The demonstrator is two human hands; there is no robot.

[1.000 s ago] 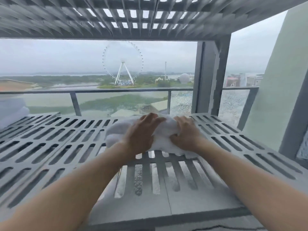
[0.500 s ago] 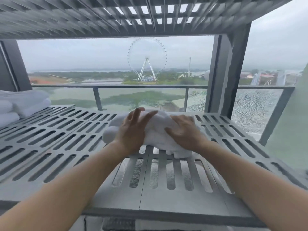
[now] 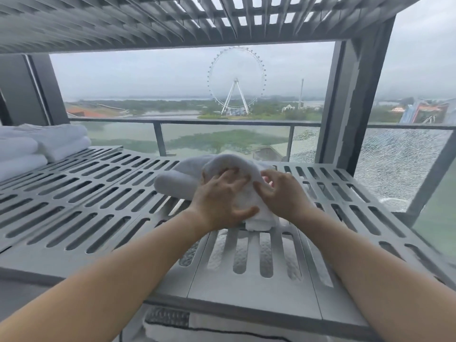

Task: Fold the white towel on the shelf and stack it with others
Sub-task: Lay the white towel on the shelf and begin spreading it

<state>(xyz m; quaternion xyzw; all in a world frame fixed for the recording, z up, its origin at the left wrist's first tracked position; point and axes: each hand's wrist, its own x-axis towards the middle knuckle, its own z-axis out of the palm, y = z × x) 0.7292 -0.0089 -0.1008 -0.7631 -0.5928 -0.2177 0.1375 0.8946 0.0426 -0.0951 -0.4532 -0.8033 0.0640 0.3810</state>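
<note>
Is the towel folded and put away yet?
Not yet. Some folded towels already sit stacked at the shelf's far left. The left hand and right hand are bunching the white towel, still lumpy. Finishing the fold and stacking it remain.

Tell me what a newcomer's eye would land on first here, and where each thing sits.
Centre stage, the left hand and right hand press into a bunched white towel lying on the grey slotted shelf. Behind it, through the glass railing, a big Ferris wheel stands against an overcast sky. At the shelf's far left sits a stack of folded white towels, apart from the one being handled.
</note>
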